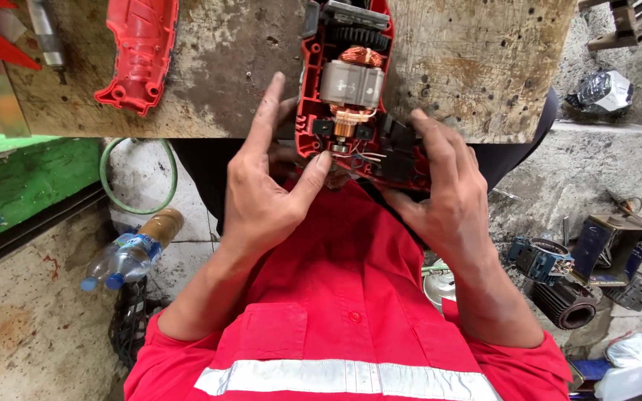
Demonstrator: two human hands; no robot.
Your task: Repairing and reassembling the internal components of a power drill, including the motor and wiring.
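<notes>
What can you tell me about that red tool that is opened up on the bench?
The opened red plastic power tool half-shell lies at the edge of the worn wooden workbench, insides facing up. Inside sit a grey metal motor with copper windings, a black toothed gear at the far end, and thin wires near the handle. The left hand and the right hand both touch its near end, fingertips at the wires and a black part.

red tool housing (347,82), copper windings (360,56), green hose (137,177)

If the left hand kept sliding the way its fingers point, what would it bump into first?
Probably the red half-shell of the opened power tool: the left hand points up along its edge, with the motor just beside. Depth is hard to judge.
</notes>
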